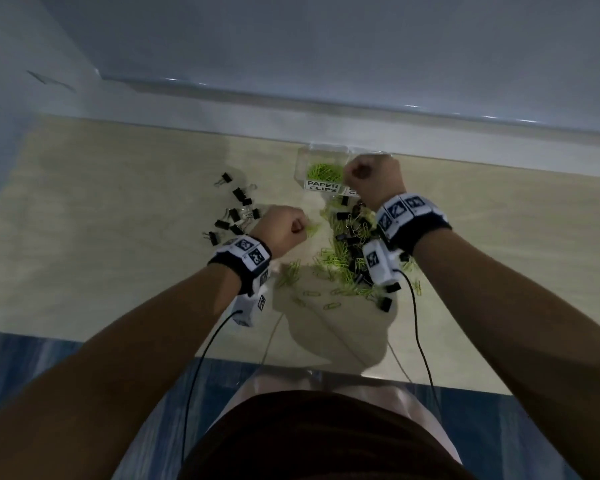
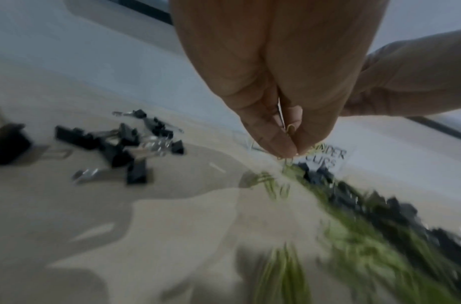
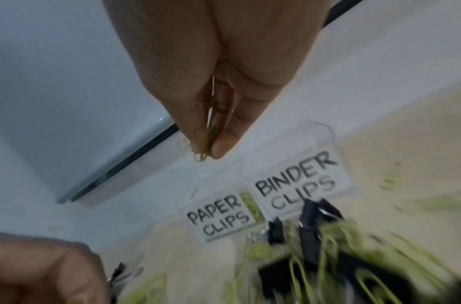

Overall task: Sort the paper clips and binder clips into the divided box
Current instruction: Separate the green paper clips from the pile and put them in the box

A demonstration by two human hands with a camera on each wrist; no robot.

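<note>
The clear divided box (image 1: 303, 161) stands at the table's far edge, labelled PAPER CLIPS (image 3: 219, 218) and BINDER CLIPS (image 3: 297, 183). Green paper clips (image 1: 324, 171) lie in its left compartment. My right hand (image 1: 352, 173) hovers over the box and pinches green paper clips (image 3: 210, 142) between thumb and fingers. My left hand (image 1: 300, 227) is lower, just left of the mixed pile (image 1: 350, 251) of green paper clips and black binder clips, and pinches a green paper clip (image 2: 289, 130). What lies in the binder-clip compartment is hidden by my right hand.
A loose group of black binder clips (image 1: 234, 213) lies left of my left hand. A few single paper clips (image 1: 326, 301) sit nearer the table's front edge (image 1: 118, 341). A white ledge and wall rise right behind the box. Black cables hang from both wrist cameras.
</note>
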